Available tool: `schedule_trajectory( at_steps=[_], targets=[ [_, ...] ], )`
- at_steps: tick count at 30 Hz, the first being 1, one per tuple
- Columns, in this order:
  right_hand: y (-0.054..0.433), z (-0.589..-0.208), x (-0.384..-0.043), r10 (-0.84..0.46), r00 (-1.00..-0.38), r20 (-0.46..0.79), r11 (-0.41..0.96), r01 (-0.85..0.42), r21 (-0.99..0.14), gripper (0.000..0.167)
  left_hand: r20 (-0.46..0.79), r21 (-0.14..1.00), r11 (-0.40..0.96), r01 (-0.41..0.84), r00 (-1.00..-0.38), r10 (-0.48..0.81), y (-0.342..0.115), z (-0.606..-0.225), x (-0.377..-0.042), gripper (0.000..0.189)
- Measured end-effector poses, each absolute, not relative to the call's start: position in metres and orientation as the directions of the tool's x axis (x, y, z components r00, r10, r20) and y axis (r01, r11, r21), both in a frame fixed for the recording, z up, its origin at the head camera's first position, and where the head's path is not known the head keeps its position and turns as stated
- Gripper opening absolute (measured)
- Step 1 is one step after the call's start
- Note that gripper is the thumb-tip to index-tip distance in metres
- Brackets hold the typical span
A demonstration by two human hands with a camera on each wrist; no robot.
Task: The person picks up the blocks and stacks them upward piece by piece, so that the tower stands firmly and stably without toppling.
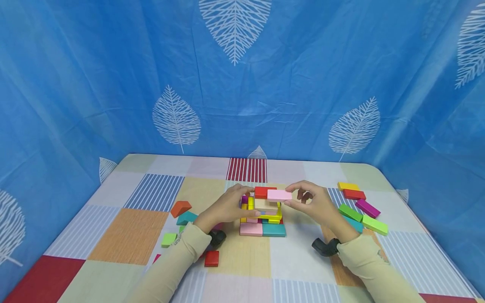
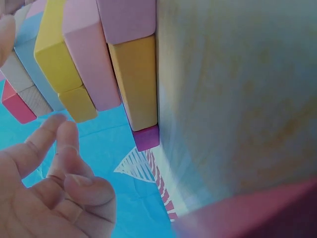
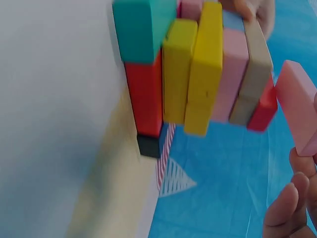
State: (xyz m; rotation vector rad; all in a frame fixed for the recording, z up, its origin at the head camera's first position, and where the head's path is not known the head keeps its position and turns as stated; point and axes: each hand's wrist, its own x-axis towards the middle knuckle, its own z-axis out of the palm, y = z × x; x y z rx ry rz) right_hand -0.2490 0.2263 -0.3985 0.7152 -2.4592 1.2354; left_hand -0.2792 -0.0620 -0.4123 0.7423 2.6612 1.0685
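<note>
A stack of coloured blocks (image 1: pixel 262 229) stands in layers at the middle of the table. My right hand (image 1: pixel 308 200) pinches a pink block (image 1: pixel 279 195) between thumb and fingers at its right end. That pink block overlaps the red block (image 1: pixel 261 192) on top of the stack in the head view; in the right wrist view the held block (image 3: pixel 297 106) is beside the top red block (image 3: pixel 263 106). My left hand (image 1: pixel 231 206) is at the stack's left side, thumb in front. Its fingertips (image 2: pixel 57 121) lie close to the ends of the upper blocks in the left wrist view.
Loose blocks lie to the right, among them a purple block (image 1: pixel 367 208) and a light green block (image 1: pixel 375 224). More lie left, including an orange block (image 1: pixel 180 208), a green block (image 1: pixel 169 240) and a red block (image 1: pixel 211 259). A blue curtain (image 1: pixel 242 113) hangs behind the table.
</note>
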Motion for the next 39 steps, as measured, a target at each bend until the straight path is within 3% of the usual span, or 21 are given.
schedule_trajectory(
  at_steps=[4, 9, 19, 22, 27, 31, 39],
  targets=[
    [0.218, -0.401, -0.245, -0.325, -0.824, 0.464, 0.519, -0.566, -0.641, 0.030, 0.040, 0.695, 0.602, 0.393, -0.857, 0.513, -0.063, -0.409, -0.279, 0.088],
    [0.210, -0.402, -0.243, -0.329, -0.838, 0.436, 0.535, -0.546, -0.645, 0.031, 0.073, 0.717, 0.562, 0.412, -0.847, 0.527, -0.064, -0.408, -0.279, 0.081],
    [0.202, -0.409, -0.243, -0.326, -0.797, 0.509, 0.590, -0.592, -0.549, 0.037, 0.083, 0.715, 0.560, 0.419, -0.846, 0.527, -0.064, -0.408, -0.279, 0.078],
    [0.206, -0.406, -0.247, -0.332, -0.832, 0.444, 0.584, -0.551, -0.597, 0.052, 0.078, 0.715, 0.566, 0.409, -0.852, 0.517, -0.063, -0.408, -0.279, 0.078],
    [0.217, -0.401, -0.260, -0.387, -0.895, 0.221, 0.489, -0.403, -0.773, 0.074, 0.079, 0.716, 0.570, 0.403, -0.858, 0.507, -0.063, -0.408, -0.278, 0.077],
    [0.221, -0.405, -0.270, -0.442, -0.889, 0.115, 0.419, -0.319, -0.850, 0.071, 0.079, 0.717, 0.572, 0.398, -0.862, 0.500, -0.062, -0.408, -0.278, 0.076],
    [0.219, -0.410, -0.273, -0.433, -0.892, 0.126, 0.400, -0.316, -0.860, 0.064, 0.089, 0.703, 0.584, 0.406, -0.864, 0.495, -0.062, -0.408, -0.279, 0.074]
  ],
)
